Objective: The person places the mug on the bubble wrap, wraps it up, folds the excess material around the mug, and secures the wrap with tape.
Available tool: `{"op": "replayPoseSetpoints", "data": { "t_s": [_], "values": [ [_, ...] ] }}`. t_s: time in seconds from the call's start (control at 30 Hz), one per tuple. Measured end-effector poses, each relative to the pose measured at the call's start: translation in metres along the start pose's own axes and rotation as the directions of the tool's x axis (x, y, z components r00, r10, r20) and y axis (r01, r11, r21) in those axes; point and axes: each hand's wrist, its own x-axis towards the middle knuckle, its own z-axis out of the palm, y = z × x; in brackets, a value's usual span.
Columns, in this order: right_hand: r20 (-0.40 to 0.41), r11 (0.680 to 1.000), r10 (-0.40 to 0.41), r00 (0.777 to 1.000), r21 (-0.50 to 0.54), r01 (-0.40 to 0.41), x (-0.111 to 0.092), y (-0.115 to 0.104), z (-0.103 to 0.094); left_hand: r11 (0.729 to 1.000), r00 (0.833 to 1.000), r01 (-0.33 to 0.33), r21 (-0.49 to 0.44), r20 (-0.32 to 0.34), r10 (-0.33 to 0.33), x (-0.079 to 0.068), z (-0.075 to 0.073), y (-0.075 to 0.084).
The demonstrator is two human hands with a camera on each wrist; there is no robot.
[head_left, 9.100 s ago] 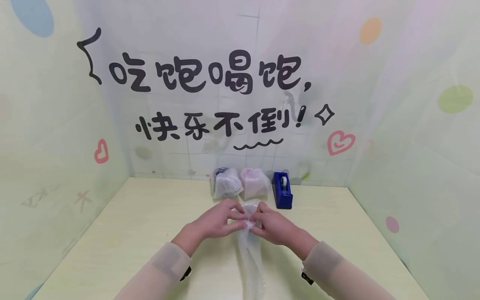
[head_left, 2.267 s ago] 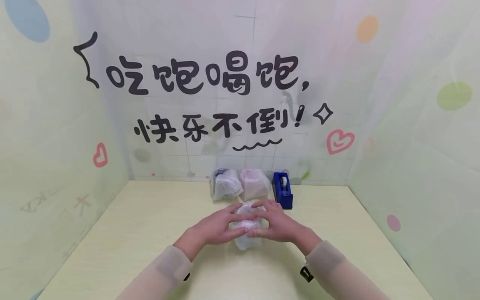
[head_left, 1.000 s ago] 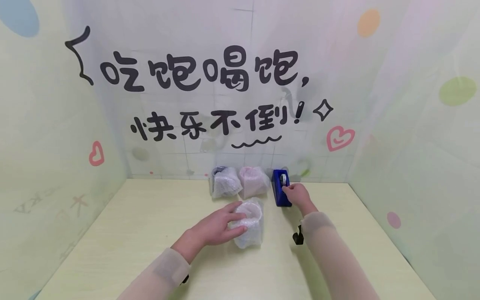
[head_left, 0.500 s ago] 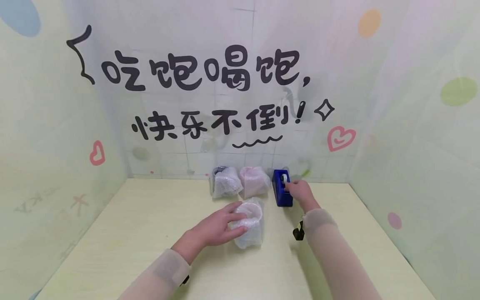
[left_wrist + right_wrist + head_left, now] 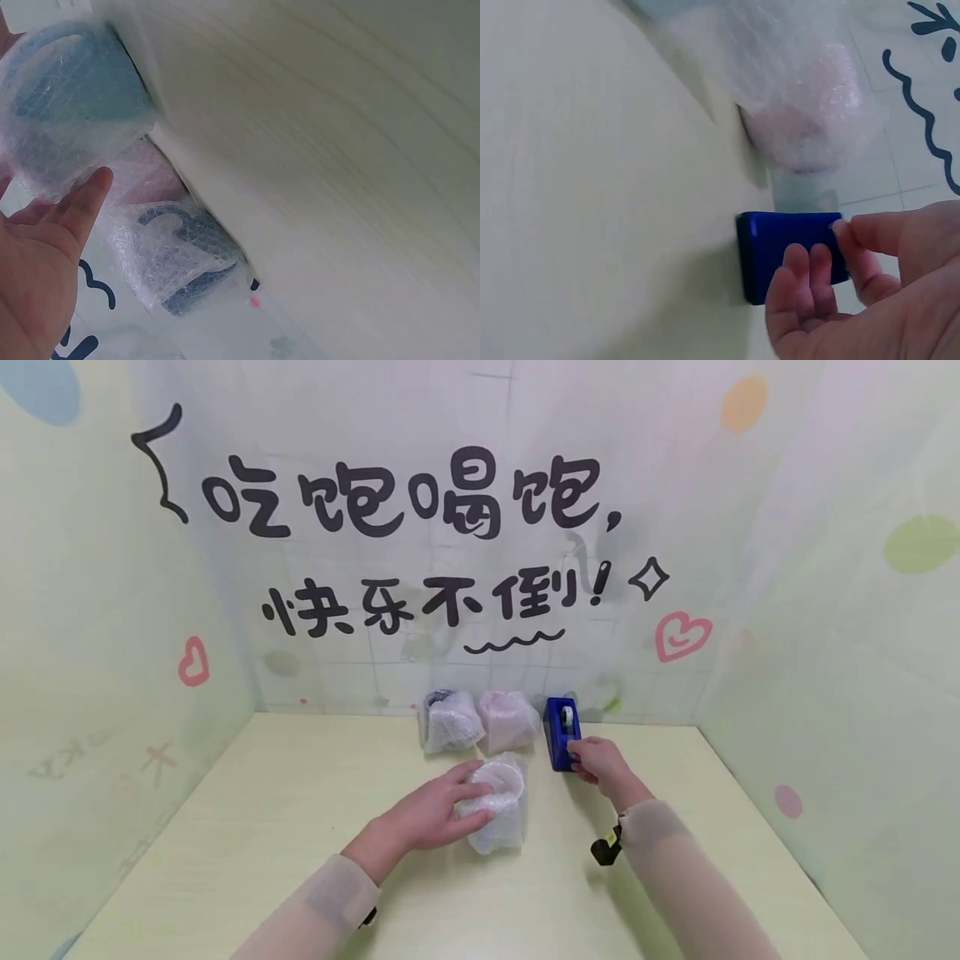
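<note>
A bubble-wrapped mug (image 5: 501, 828) stands on the table in the middle of the head view, with the wrap folded in over its top. Its light blue body and handle show through the wrap (image 5: 82, 90) in the left wrist view. My left hand (image 5: 426, 810) holds it from the left, fingers over the top and thumb on the near side. To the right, my right hand (image 5: 606, 770) is at the front end of a blue tape dispenser (image 5: 556, 750). Thumb and index finger pinch together there at the tape's end; the other fingers curl loosely against the dispenser's near end.
Two more wrapped mugs, one dark blue (image 5: 452, 728) and one pink (image 5: 512, 727), stand against the back wall, left of the dispenser. The pale wooden table (image 5: 262, 827) is bordered by printed fabric walls (image 5: 840, 677) on three sides.
The long strip of bubble wrap has been folded round the mug. My right hand left the mug for the dispenser, then moved from the tape roll toward its front. The left hand stayed on the mug.
</note>
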Motion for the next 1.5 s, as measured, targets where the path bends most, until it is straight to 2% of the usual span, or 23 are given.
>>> {"op": "replayPoseSetpoints", "data": {
  "t_s": [0.07, 0.2, 0.37, 0.5, 0.57, 0.67, 0.73, 0.8, 0.9, 0.97, 1.07, 1.23, 1.3, 1.43, 1.47, 1.5],
  "values": [
    [-0.016, 0.997, 0.018, 1.000, 0.075, -0.017, -0.002, 0.004, 0.003, 1.000, 1.000, -0.001, -0.001, -0.005, 0.001, 0.000, 0.001, 0.000],
    [-0.053, 0.987, 0.012, 0.999, 0.158, -0.003, -0.008, 0.010, 0.003, 1.000, 1.000, 0.010, -0.018, 0.003, -0.010, -0.001, 0.001, 0.001],
    [-0.019, 0.979, -0.045, 0.999, 0.199, 0.048, -0.020, 0.017, 0.001, 1.000, 1.000, 0.018, -0.007, -0.001, -0.018, -0.002, 0.000, 0.001],
    [0.068, 0.968, -0.128, 0.989, 0.226, 0.110, -0.030, 0.026, -0.002, 1.000, 1.000, 0.014, 0.004, -0.008, -0.014, -0.003, 0.000, 0.000],
    [0.138, 0.961, -0.171, 0.976, 0.243, 0.134, -0.033, 0.031, -0.004, 1.000, 1.000, 0.017, -0.001, -0.007, -0.017, -0.003, 0.001, 0.000],
    [0.251, 0.952, -0.220, 0.943, 0.265, 0.152, -0.035, 0.039, -0.008, 1.000, 1.000, 0.022, -0.007, -0.004, -0.022, -0.004, 0.002, -0.001],
    [0.299, 0.951, -0.237, 0.925, 0.267, 0.157, -0.036, 0.043, -0.010, 1.000, 1.000, 0.023, -0.006, -0.003, -0.023, -0.004, 0.003, -0.001],
    [0.306, 0.958, -0.228, 0.924, 0.242, 0.155, -0.039, 0.046, -0.010, 1.000, 1.000, 0.018, 0.001, -0.004, -0.018, -0.004, 0.004, -0.002],
    [0.262, 0.981, -0.157, 0.952, 0.150, 0.120, -0.045, 0.047, -0.006, 1.000, 1.000, 0.003, 0.011, -0.017, -0.003, -0.004, 0.004, -0.001],
    [0.217, 0.995, -0.101, 0.971, 0.043, 0.093, -0.049, 0.047, -0.001, 1.000, 1.000, -0.006, 0.013, -0.029, 0.007, -0.004, 0.003, -0.001],
    [0.159, 0.988, -0.045, 0.986, -0.138, 0.067, -0.056, 0.048, 0.006, 1.000, 0.999, -0.009, 0.013, -0.041, 0.009, -0.004, 0.002, -0.001],
    [0.093, 0.935, -0.025, 0.995, -0.350, 0.056, -0.058, 0.050, 0.011, 1.000, 1.000, 0.004, 0.003, -0.027, -0.004, -0.004, 0.003, -0.002],
    [0.082, 0.895, -0.024, 0.996, -0.442, 0.058, -0.055, 0.051, 0.011, 1.000, 1.000, 0.009, -0.004, -0.022, -0.009, -0.005, 0.004, -0.002],
    [0.089, 0.788, -0.014, 0.996, -0.612, 0.066, -0.047, 0.046, 0.005, 1.000, 1.000, 0.013, -0.006, -0.023, -0.014, -0.004, 0.004, -0.002],
    [0.092, 0.780, 0.002, 0.996, -0.624, 0.056, -0.045, 0.044, 0.003, 1.000, 1.000, 0.014, -0.005, -0.024, -0.014, -0.004, 0.003, -0.002],
    [0.092, 0.785, 0.016, 0.996, -0.618, 0.045, -0.043, 0.041, 0.002, 1.000, 1.000, 0.013, -0.005, -0.024, -0.013, -0.004, 0.003, -0.002]
  ]
}}
